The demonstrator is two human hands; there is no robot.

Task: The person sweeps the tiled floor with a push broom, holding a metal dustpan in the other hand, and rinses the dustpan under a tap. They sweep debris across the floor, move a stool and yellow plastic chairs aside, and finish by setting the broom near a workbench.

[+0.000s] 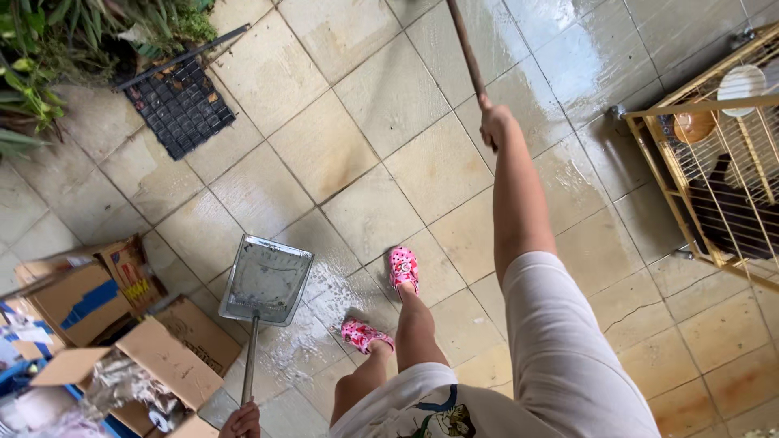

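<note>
Dustpan work: we are gripping the grey metal long-handled dustpan (265,280) in our left hand (241,422), right hand (497,126) clenching the brown wooden broomstick (466,49); we judge keeping its lip flat on the wet tiled floor (365,154) best.

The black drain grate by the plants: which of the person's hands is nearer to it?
Left. The left hand grips the dustpan handle, below the drain grate; the right hand holds the broomstick farther off to its right.

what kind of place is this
Probably a home patio or backyard: wet beige stone floor tiles, green plants beside a black drain grate, and a yellow wire animal cage at the edge.
</note>
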